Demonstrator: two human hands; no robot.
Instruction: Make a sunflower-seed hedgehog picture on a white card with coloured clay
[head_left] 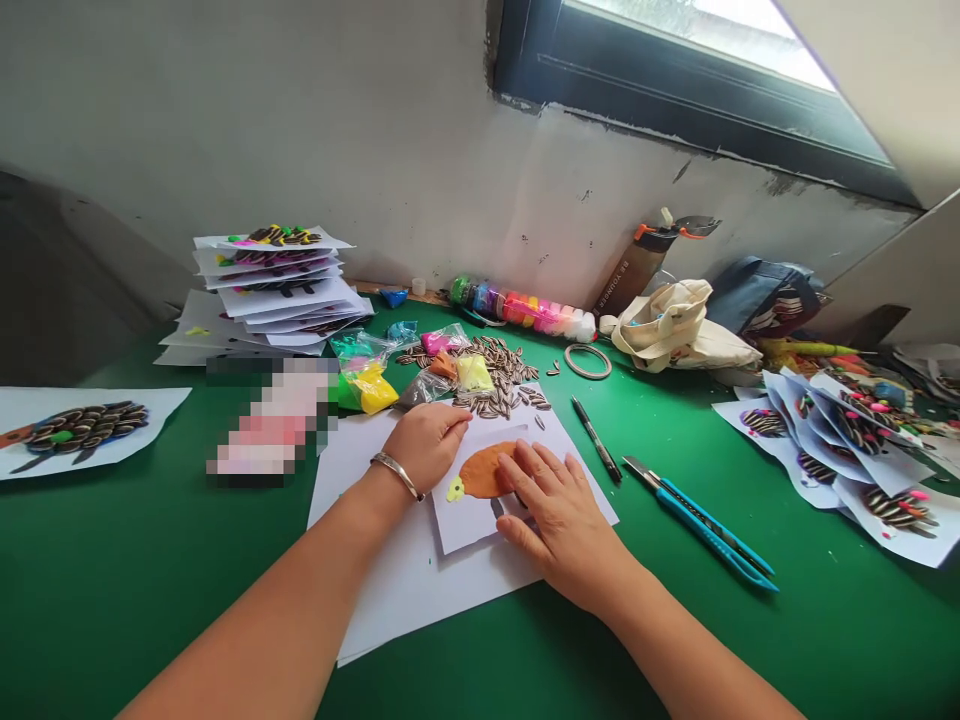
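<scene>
Your grip is split: right hand [559, 510] flat and open, pinning the white card [465, 530] to the desk [150, 580]; left hand [427, 440] curled shut at the card's top edge, contents hidden. The orange clay body [484, 472] sits on the card, bare, sunflower seeds [499, 385] just beyond it unplaced.

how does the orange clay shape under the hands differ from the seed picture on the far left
The orange clay shape is bare and smooth; the seed picture is covered in striped seeds. The orange clay shape sits between the left hand and right hand; the seed picture lies untouched. Both are white-backed and lie on the green table.
</scene>
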